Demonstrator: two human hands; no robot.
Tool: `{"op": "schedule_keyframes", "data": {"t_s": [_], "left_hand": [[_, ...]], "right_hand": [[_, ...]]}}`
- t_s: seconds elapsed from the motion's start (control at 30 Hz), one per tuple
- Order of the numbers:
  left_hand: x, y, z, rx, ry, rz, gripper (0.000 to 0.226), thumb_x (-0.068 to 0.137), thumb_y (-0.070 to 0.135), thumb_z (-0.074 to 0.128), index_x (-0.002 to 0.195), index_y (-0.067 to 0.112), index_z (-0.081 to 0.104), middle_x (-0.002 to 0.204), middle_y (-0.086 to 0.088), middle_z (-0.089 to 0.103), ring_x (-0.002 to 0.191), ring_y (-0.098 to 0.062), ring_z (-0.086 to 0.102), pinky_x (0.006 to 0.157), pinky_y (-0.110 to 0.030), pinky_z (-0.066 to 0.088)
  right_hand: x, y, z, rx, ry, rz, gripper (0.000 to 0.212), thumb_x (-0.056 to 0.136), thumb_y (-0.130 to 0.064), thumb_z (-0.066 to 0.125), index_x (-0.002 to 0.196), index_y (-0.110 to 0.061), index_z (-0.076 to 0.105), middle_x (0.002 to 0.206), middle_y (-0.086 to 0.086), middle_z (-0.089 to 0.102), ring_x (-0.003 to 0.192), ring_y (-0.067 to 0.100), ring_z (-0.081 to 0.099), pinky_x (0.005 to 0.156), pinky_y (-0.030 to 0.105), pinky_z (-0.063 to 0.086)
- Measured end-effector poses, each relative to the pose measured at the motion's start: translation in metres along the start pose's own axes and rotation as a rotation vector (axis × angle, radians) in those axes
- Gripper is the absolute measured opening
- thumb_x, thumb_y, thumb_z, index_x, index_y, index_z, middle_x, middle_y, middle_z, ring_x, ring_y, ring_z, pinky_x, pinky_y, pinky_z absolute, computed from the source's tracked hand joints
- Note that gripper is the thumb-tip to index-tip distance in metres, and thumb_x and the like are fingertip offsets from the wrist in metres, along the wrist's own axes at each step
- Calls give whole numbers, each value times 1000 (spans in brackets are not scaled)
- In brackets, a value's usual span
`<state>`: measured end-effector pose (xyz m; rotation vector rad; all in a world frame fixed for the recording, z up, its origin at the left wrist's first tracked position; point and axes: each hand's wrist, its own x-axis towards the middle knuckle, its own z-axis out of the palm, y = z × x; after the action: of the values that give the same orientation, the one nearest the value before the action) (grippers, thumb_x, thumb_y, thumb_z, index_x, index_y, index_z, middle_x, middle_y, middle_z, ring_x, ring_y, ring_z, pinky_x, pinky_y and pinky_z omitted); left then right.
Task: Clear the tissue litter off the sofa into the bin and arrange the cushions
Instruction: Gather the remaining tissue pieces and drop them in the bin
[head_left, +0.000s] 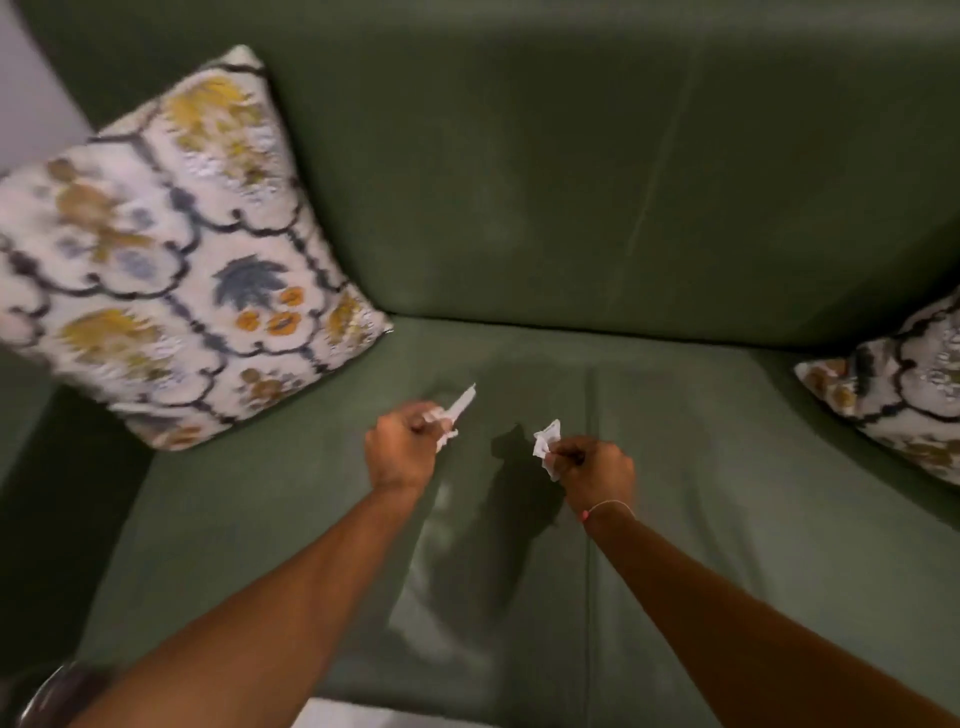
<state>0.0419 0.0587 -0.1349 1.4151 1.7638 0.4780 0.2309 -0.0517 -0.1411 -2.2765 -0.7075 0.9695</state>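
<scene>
Plain green sofa (519, 208); two cream cushions (171, 249) (904, 395) — dark scalloped lattice, yellow, orange and blue florals — white tissue scraps (457, 410) (545, 441).

Above the sofa seat (727, 519), the left hand (402, 449) and right hand (597, 470) were side by side; one cushion (171, 249) leaned far left of them, another cushion (904, 395) lay far right.

— Upholstery?
— Sofa (571, 208): green cloth, matt, smooth, faint sheen marks on the seat.
— Cushions?
— Left cushion (171, 249) and right cushion (898, 384): woven patterned fabric, textured, matt.
— Litter?
— Two tissue scraps (457, 410) (545, 441): thin white paper, crumpled.
</scene>
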Motion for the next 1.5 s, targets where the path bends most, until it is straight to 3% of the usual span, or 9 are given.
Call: {"op": "schedule_keyframes", "data": {"t_s": [0.17,0.37,0.47,0.57,0.83,1.03,1.17,1.37,1.5], "left_hand": [[-30,-101,-114,-46,30,-121,13,72,28,78,81,19,79,75,-4,78,71,-20,72,64,-29,51],[-79,-247,-245,44,126,-361,24,79,42,71,89,21,78,89,-3,77,83,-20,69,73,-28,47],[-108,-322,-293,165,144,-488,46,81,57,57,96,18,76,98,-7,76,92,-26,67,80,-31,48],[-126,-396,-325,117,189,-637,27,83,42,65,96,21,76,96,-9,77,88,-27,67,73,-28,46],[-100,-499,-336,-52,189,-740,28,78,45,68,99,28,75,100,-2,77,85,-23,71,82,-38,59],[-82,-518,-324,-117,113,-769,36,84,44,59,110,22,70,112,-11,72,89,-31,70,83,-42,59],[-88,-499,-331,-93,129,-747,34,89,39,56,117,26,67,122,-8,69,94,-24,65,79,-28,49],[-111,-405,-344,108,-4,-591,29,93,34,49,115,30,67,126,-5,66,109,-26,62,93,-33,48],[-105,-308,-343,206,-68,-497,27,92,32,51,113,30,68,122,-6,68,109,-28,62,94,-34,48]], "right_hand": [[-78,-51,101,-89,-115,-76,9,76,-26,76,84,-25,78,82,0,78,78,17,68,67,20,42],[-203,-81,255,-218,-352,-88,7,77,-24,73,81,-24,79,79,5,76,78,23,70,72,30,54],[-269,-79,328,-281,-470,-107,13,84,-21,67,83,-24,79,80,0,77,74,16,69,73,25,54],[-319,-70,394,-321,-533,-146,18,81,-20,65,73,-31,77,70,-3,76,64,12,68,65,20,52],[-332,-49,515,-417,-601,-4,16,78,-26,72,92,-25,77,109,6,74,103,30,66,94,35,52],[-319,-41,544,-439,-661,24,35,79,-34,72,111,-23,70,122,7,68,112,30,62,101,37,48],[-317,-49,526,-411,-698,13,32,78,-29,73,109,-23,71,120,5,69,111,27,63,101,36,48],[-305,-92,441,-352,-821,-49,31,80,-22,70,111,-17,70,102,9,71,85,27,62,91,41,53],[-276,-144,353,-431,-830,-265,21,85,-26,65,104,-23,73,106,0,73,99,24,66,87,27,49]]}}
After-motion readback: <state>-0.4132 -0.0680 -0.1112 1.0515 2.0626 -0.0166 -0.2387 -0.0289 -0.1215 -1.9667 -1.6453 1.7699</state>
